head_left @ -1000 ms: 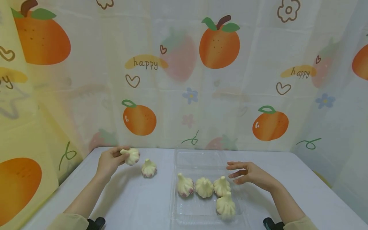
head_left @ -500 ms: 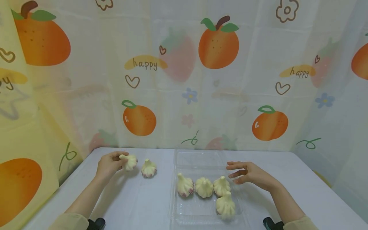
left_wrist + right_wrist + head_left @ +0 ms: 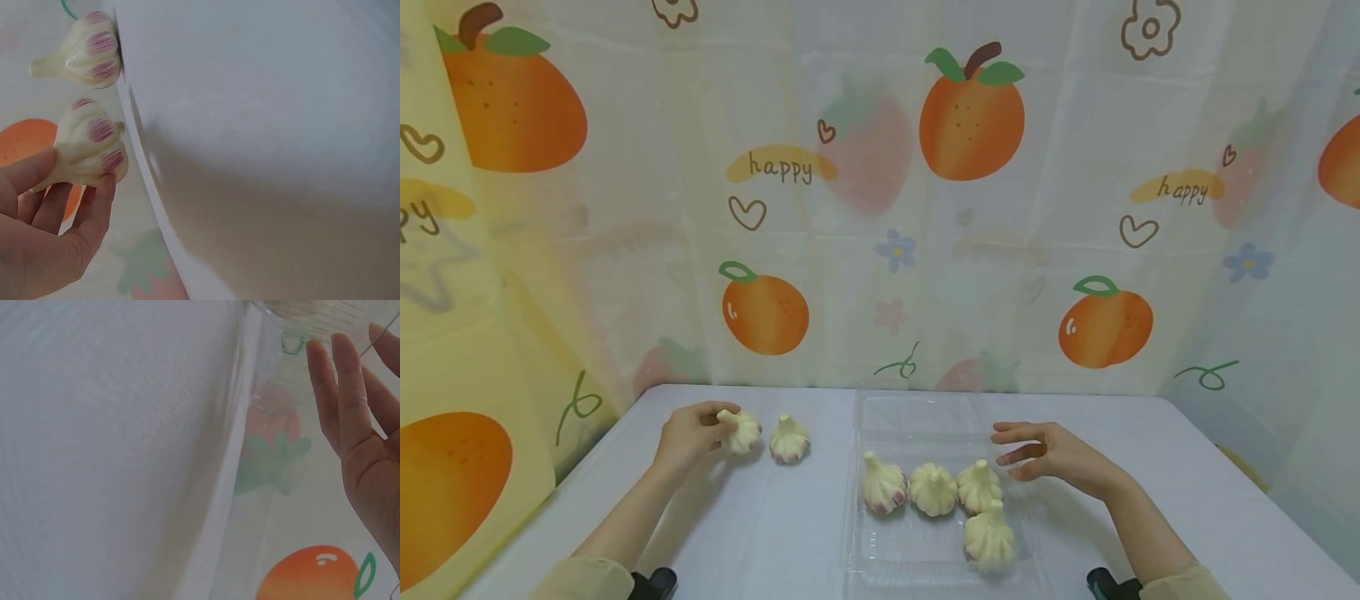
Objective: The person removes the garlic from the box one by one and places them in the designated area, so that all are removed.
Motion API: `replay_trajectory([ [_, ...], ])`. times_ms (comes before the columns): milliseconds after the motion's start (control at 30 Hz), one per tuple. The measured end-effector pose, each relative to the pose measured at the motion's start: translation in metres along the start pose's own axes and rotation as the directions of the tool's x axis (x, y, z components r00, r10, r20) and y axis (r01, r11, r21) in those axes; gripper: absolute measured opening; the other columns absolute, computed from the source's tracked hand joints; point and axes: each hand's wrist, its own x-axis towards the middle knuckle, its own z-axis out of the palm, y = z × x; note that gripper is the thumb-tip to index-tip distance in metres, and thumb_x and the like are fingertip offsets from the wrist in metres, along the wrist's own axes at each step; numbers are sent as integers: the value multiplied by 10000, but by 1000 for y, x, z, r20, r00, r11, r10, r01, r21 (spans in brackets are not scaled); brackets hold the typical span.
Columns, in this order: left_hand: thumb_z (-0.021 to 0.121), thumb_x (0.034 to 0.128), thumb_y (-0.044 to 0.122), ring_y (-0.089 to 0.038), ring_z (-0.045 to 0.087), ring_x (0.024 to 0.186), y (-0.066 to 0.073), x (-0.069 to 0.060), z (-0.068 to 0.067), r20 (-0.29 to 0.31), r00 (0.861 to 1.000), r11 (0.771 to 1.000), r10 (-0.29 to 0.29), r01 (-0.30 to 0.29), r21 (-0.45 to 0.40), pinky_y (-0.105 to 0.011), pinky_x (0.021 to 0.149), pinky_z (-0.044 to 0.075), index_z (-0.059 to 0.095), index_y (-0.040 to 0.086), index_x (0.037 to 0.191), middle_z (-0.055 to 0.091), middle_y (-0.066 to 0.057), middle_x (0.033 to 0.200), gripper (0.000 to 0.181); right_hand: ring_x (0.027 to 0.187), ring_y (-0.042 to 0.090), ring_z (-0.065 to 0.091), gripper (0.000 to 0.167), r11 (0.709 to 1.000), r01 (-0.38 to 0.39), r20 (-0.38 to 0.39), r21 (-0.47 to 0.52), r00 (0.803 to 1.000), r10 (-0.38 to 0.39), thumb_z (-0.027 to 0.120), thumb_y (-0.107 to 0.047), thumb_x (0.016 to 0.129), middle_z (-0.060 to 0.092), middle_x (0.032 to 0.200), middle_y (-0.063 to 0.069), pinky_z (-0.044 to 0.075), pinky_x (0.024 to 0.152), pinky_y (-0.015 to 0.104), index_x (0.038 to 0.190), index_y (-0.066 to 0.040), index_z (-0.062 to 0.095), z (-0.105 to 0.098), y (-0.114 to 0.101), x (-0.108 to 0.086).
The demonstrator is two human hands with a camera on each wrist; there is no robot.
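My left hand (image 3: 688,437) pinches a white garlic bulb (image 3: 742,433) between thumb and fingers, low over the left of the table. In the left wrist view, purple streaks mark this garlic bulb (image 3: 94,140), and its stem points toward the palm. Just right of it a second garlic bulb (image 3: 789,440) stands on the table, stem up. A clear plastic box (image 3: 887,550) with its lid raised at the back holds several more garlic bulbs (image 3: 932,490). Beside the box's right side hovers my right hand (image 3: 1052,454), fingers spread and holding nothing; whether they touch the plastic I cannot tell.
A white cloth covers the table (image 3: 760,533). Behind it hangs a curtain (image 3: 850,333) printed with fruit, close to the table's back edge. The transparent lid (image 3: 917,412) leans back behind the bulbs.
My left hand has lowered the garlic bulb toward the table, beside the standing one. The right hand and the bulbs in the box have stayed where they were.
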Motion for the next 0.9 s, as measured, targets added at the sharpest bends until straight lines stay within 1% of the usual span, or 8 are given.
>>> replay_trajectory([
  [333,684,875,115,-112,668,808,-1,0,2,-2,1000,999,2,-2,45,-228,647,577,686,-30,1167,705,-250,1158,326,1248,370,601,609,1000,2,0,0,1000,-2,681,-124,884,206,1604,303,547,902,252,1418,73,465,0,1,0],
  [633,690,868,122,-111,631,757,-1,0,4,17,1000,999,-7,6,48,-241,617,559,681,-32,1171,722,-225,1119,341,1242,359,609,611,1000,-3,-4,1,1000,3,689,-127,878,210,1605,300,548,900,250,1414,71,471,0,1,0],
  [800,687,868,121,-133,601,710,-1,1,4,16,1000,998,-6,5,65,-245,595,546,686,-26,1163,737,-197,1024,330,1240,354,610,612,1000,-3,-7,-2,1000,3,691,-128,876,214,1605,298,546,899,249,1412,72,473,0,1,0],
  [900,686,868,128,-134,570,668,-2,1,5,33,999,997,-21,18,69,-236,567,511,681,-26,1170,724,-123,893,339,1241,351,608,613,1000,-3,-6,1,1000,3,690,-127,878,213,1605,297,546,902,250,1413,74,470,-1,2,0],
])
